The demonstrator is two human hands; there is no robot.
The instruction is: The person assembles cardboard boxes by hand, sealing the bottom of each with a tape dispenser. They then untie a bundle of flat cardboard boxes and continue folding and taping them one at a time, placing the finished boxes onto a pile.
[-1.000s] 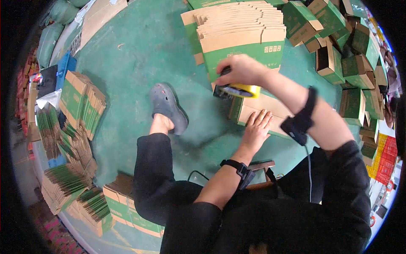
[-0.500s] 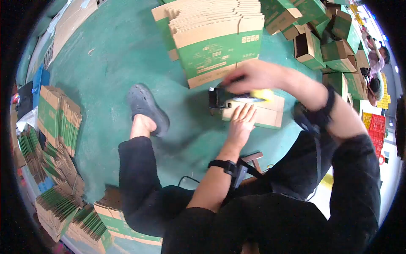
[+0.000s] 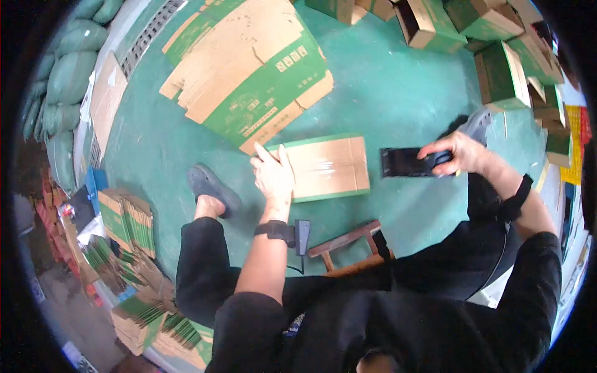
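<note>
A cardboard box with green edges lies on the green floor in front of me, a shiny strip of clear tape along its top face. My left hand grips its left end, thumb on the top and fingers at the far left edge. To the right of the box, and apart from it, my right hand is closed around a black tape dispenser. The dispenser's far details are dark and hard to make out.
A stack of flattened cartons stands just beyond the box. Folded boxes crowd the far right. More flat cartons lie at left. A small wooden stool is close to my legs, and green sacks are piled far left.
My right hand has moved right with the tape dispenser, off the box. My left hand has shifted from the near side to the left end of the box. The view has turned.
</note>
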